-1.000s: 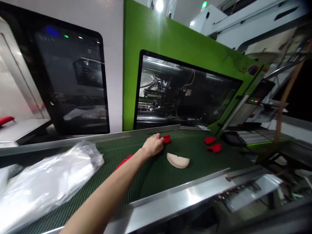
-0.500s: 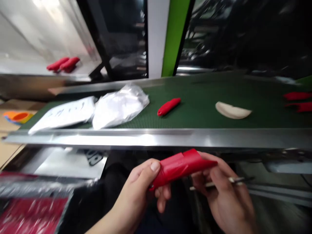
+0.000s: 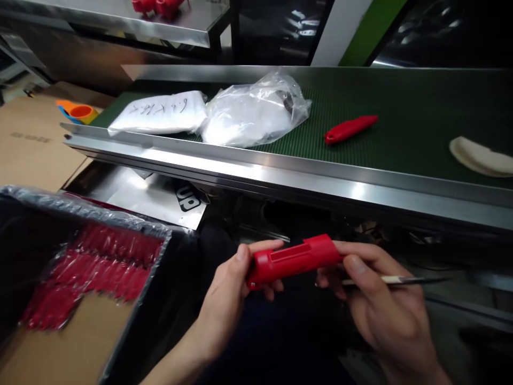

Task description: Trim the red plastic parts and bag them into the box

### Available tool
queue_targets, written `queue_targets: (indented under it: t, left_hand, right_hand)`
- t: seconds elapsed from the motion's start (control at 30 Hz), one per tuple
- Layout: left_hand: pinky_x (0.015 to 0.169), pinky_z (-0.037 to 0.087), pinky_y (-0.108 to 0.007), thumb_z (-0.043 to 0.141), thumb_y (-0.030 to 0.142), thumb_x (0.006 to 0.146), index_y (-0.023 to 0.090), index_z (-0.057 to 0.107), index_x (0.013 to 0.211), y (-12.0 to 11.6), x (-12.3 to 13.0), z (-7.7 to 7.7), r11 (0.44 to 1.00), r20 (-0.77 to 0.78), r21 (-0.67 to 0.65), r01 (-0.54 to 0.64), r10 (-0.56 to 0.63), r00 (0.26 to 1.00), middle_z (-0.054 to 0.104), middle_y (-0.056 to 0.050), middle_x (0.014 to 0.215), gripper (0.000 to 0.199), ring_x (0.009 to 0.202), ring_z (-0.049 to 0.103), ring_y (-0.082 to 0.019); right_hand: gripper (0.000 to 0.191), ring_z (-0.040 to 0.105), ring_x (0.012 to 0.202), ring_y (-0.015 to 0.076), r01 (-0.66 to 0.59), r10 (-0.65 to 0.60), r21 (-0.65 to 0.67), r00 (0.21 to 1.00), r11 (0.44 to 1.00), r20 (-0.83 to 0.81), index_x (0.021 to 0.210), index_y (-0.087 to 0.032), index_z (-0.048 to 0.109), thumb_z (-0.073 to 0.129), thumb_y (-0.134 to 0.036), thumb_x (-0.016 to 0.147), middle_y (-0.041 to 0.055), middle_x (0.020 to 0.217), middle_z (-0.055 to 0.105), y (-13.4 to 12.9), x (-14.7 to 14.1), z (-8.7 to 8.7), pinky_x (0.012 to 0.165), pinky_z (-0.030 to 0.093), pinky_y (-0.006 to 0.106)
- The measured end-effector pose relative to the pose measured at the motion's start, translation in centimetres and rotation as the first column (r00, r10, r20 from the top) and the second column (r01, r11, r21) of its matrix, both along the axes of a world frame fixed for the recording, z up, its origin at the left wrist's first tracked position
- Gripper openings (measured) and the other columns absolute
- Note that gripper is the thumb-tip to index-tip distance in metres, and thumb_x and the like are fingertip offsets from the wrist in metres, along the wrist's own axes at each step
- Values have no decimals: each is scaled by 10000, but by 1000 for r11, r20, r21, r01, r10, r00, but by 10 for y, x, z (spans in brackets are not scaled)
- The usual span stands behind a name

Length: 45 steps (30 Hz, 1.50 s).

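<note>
A hollow red plastic part, with a long slot along its upper side, lies at the lower centre of the frame, held near level between two hands. The left hand grips its left end between thumb and fingers; the right hand, at its right end, clasps a thin pale-handled tool pointing right. Above, across the frame, runs a green conveyor belt, carrying another red part right of centre, a pale half-round piece at the right edge, and a clear plastic bag touching a white packet with handwriting. At lower left, a plastic-lined box contains rows of wrapped red pieces.
</note>
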<state>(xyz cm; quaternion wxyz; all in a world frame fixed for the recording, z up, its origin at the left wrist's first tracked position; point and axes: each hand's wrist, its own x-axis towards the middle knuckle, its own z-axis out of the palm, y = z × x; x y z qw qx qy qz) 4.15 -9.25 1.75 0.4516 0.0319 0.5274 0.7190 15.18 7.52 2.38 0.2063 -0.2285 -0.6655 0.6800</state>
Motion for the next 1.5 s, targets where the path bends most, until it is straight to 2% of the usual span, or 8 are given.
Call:
queue_targets:
  t: [0.17, 0.27, 0.73, 0.87, 0.97, 1.13, 1.37, 1.5]
  left_hand:
    - [662, 495, -295, 391, 553, 959, 109, 634, 1229, -5, -6, 5, 975, 302, 188, -115, 54, 952, 711, -135, 885, 574, 729, 618, -200]
    - [703, 511, -302, 402, 548, 958, 90, 632, 1232, -7, -8, 10, 956, 369, 238, -173, 76, 927, 706, -159, 984, 582, 739, 633, -197]
    - [727, 544, -284, 558, 266, 904, 138, 654, 1149, -20, -5, 5, 966, 274, 248, -72, 2, 962, 703, -137, 1048, 293, 817, 687, -222]
    - [642, 510, -214, 627, 270, 870, 157, 656, 1012, -21, 0, 3, 981, 260, 195, -14, -37, 965, 691, -65, 855, 184, 704, 663, -154]
    - [587, 478, -198, 635, 315, 881, 171, 622, 995, -20, 4, 1, 989, 255, 135, 54, -87, 963, 659, -35, 779, 184, 625, 621, -120]
    - [743, 527, -287, 671, 316, 877, 260, 533, 1226, -12, 5, 4, 981, 80, 119, 156, -166, 983, 667, -58, 1073, 379, 864, 668, -188]
    - [484, 461, -227, 632, 300, 885, 229, 528, 1190, -4, 8, 17, 991, 86, 78, 111, -117, 989, 621, -32, 977, 330, 565, 593, -109]
    - [528, 477, -227, 613, 259, 875, 201, 523, 1141, -6, 10, 16, 994, 98, 87, 66, -74, 992, 624, -30, 935, 286, 581, 612, -113]
  right_hand:
    - [176, 641, 639, 149, -26, 22, 56, 997, 998, 75, 1063, -260, 683, 540, -302, 970, 31, 790, 694, -9, 4, -9, 491, 443, 232]
    - [160, 631, 642, 150, 4, -13, 73, 993, 997, 118, 1056, -261, 684, 569, -304, 954, 18, 770, 686, -13, 7, -14, 523, 462, 246]
    - [242, 564, 574, 106, 14, -5, -118, 997, 993, 74, 985, -213, 716, 606, -419, 920, 16, 703, 653, -17, -19, 0, 494, 428, 214]
    - [240, 550, 553, 94, -5, 18, -187, 997, 982, 72, 941, -186, 721, 631, -404, 902, 10, 671, 630, -15, -27, 3, 470, 439, 191]
    - [237, 529, 526, 77, -86, 102, -210, 993, 974, 64, 904, -168, 719, 625, -385, 908, -5, 616, 599, -11, -33, 6, 449, 428, 163]
    - [270, 553, 531, 70, -367, 396, -197, 909, 909, 130, 901, -132, 698, 605, -385, 928, -2, 615, 610, -6, -40, 13, 455, 435, 145]
    - [360, 534, 495, 65, -428, 460, -224, 881, 875, 112, 1235, -166, 540, 607, -355, 936, -13, 671, 647, -7, -41, 12, 475, 432, 167]
    - [370, 527, 508, 61, -345, 358, -132, 929, 929, 94, 1260, -186, 511, 605, -322, 929, 34, 868, 680, -1, -35, 7, 479, 441, 192]
